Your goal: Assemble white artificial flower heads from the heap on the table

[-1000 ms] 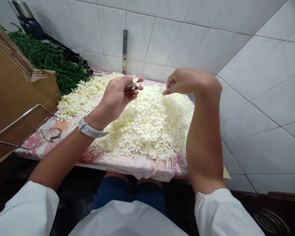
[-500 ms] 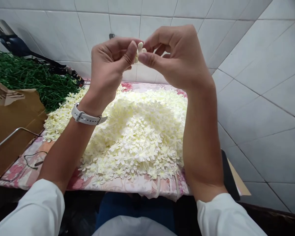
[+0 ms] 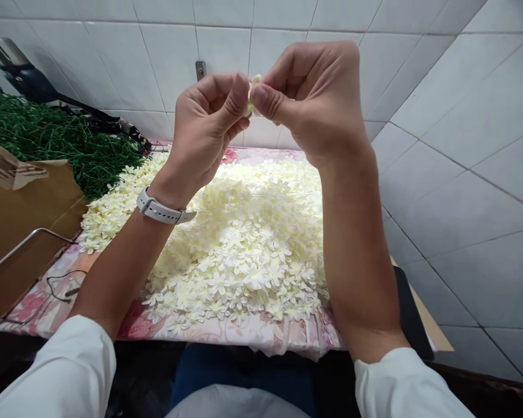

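Note:
Both hands are raised in front of the tiled wall, fingertips meeting around a small cream artificial flower [image 3: 256, 80]. My left hand [image 3: 211, 116] pinches it from the left between thumb and fingers. From the right, my right hand [image 3: 316, 98] presses its thumb and index finger on the same blossom, hiding most of it. Below them spreads a large heap of loose white-yellow artificial flowers [image 3: 253, 244] on a floral tablecloth [image 3: 209, 331].
A pile of green artificial stems [image 3: 65, 139] lies at the left, beside an open cardboard box [image 3: 30, 226]. Behind the stems leans a dark blue object with a silver end [image 3: 21, 69]. The tiled wall [image 3: 462, 145] closes off the back and right. A dark flat object [image 3: 412, 313] sits by my right forearm.
Both hands have closed in tighter on the flower, so less of it shows. My left hand sits slightly further right, and the view has shifted a little.

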